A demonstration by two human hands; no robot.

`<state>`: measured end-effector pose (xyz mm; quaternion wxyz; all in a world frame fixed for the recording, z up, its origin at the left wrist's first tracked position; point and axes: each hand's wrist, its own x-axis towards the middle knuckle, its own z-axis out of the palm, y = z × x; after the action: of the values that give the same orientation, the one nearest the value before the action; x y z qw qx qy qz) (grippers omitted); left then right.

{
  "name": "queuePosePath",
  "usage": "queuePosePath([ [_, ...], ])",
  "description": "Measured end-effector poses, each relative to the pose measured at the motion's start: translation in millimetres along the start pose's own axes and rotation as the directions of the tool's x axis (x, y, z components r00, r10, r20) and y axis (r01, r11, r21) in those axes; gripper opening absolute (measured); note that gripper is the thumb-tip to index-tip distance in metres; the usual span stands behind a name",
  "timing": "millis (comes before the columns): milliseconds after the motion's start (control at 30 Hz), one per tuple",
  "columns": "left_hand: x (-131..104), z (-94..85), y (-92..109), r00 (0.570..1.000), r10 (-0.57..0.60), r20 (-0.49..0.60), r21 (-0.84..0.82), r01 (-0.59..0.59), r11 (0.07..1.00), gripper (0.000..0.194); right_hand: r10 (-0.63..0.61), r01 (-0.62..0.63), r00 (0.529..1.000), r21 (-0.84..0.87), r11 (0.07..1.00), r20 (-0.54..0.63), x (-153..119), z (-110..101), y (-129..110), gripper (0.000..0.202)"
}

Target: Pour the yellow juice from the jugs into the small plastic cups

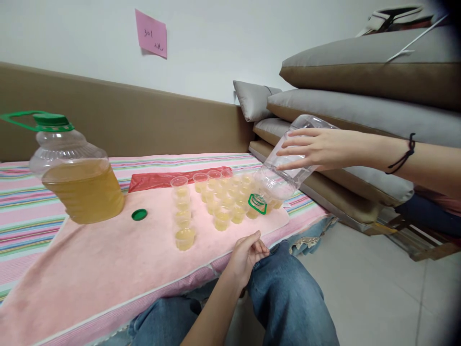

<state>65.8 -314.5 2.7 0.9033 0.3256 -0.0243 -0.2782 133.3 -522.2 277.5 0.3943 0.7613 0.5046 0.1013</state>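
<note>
My right hand (306, 149) grips a clear plastic jug (277, 173), which is tipped neck down over the right side of a group of small clear cups (222, 218). A green ring handle (257, 204) hangs round its neck. Little or no liquid shows inside the jug. Pale yellow liquid is in many of the cups; whether any is flowing cannot be made out. A separate line of cups (185, 238) stands to the left. Beside my knee, my left hand (250, 252) has its fingers loosely curled and holds nothing.
A large capped jug (84, 190), partly filled with yellow liquid, stands at left. Nearby, a green cap (139, 214) lies on the pink cloth (118, 254). Red plastic (154, 181) lies behind the cups. Stacked cushions (345, 110) rise at right. A pink note (151, 32) hangs on the wall.
</note>
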Motion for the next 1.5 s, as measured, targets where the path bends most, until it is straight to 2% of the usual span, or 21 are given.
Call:
queuePosePath([
  [133,-0.3,0.6,0.5,1.000,-0.001,-0.006,0.011,0.001,1.000,0.044,0.035,-0.035,0.999,0.021,0.999,-0.014,-4.6,5.9,1.7,0.067],
  [267,-0.3,0.6,-0.1,1.000,0.010,-0.003,0.007,-0.010,1.000,0.044,0.146,-0.143,0.988,0.056,0.988,-0.053,-16.4,13.6,-4.1,0.066],
  [433,0.4,-0.8,-1.3,1.000,0.010,-0.004,0.019,-0.010,1.000,0.047,0.290,-0.285,0.956,0.095,0.954,-0.050,-37.7,29.4,-26.1,0.062],
  [567,0.8,-4.1,-2.2,1.000,0.011,-0.016,0.072,-0.010,0.997,0.049,0.409,-0.398,0.911,0.140,0.907,-0.058,-58.0,47.0,-48.5,0.062],
  [700,0.1,-6.6,-3.7,0.999,0.042,0.002,0.192,-0.042,0.981,0.049,0.581,-0.560,0.811,0.201,0.804,-0.066,-79.0,65.5,-76.1,0.066],
  [867,0.2,-8.3,-7.8,0.996,0.078,0.030,0.294,-0.084,0.952,0.049,0.730,-0.669,0.680,0.358,0.652,-0.060,-95.8,91.2,-118.3,0.072],
  [967,3.5,-11.1,-11.1,0.989,0.146,0.010,0.329,-0.141,0.934,0.050,0.839,-0.700,0.538,0.510,0.499,-0.082,-95.1,104.2,-150.9,0.075],
  [1000,4.3,-12.0,-11.9,0.987,0.162,0.004,0.343,-0.154,0.927,0.050,0.879,-0.698,0.469,0.572,0.430,-0.089,-92.6,107.5,-163.5,0.075],
  [1067,4.2,-13.2,-12.4,0.986,0.168,-0.003,0.374,-0.155,0.914,0.046,0.944,-0.649,0.324,0.713,0.265,-0.056,-84.2,112.4,-191.2,0.074],
  [1133,0.4,-13.6,-11.3,0.985,0.172,0.006,0.432,-0.158,0.888,0.039,0.984,-0.553,0.167,0.832,0.042,0.061,-72.0,114.5,-220.6,0.077],
  [1167,-3.2,-13.7,-10.5,0.982,0.187,0.021,0.480,-0.174,0.860,0.039,0.982,-0.468,0.125,0.881,-0.065,0.139,-65.0,114.3,-235.0,0.077],
  [1200,-7.9,-13.7,-9.7,0.977,0.207,0.046,0.540,-0.199,0.818,0.044,0.973,-0.354,0.108,0.923,-0.153,0.203,-57.8,113.2,-248.8,0.079],
  [1300,-27.1,-12.7,-8.7,0.954,0.246,0.174,0.693,-0.296,0.657,0.075,0.942,-0.035,0.097,0.947,-0.319,0.321,-37.6,104.7,-282.7,0.084],
  [1333,-34.9,-11.6,-9.0,0.945,0.244,0.218,0.701,-0.326,0.635,0.085,0.931,0.055,0.114,0.933,-0.354,0.347,-31.8,100.9,-291.0,0.081],
  [1433,-62.0,-3.1,-8.1,0.917,0.256,0.306,0.632,-0.397,0.666,0.113,0.904,0.253,0.224,0.874,-0.415,0.364,-15.2,92.5,-308.7,0.077],
  [1500,-84.0,5.9,-2.6,0.917,0.264,0.300,0.621,-0.398,0.675,0.126,0.896,0.323,0.304,0.849,-0.417,0.324,-1.1,93.4,-317.7,0.085],
])
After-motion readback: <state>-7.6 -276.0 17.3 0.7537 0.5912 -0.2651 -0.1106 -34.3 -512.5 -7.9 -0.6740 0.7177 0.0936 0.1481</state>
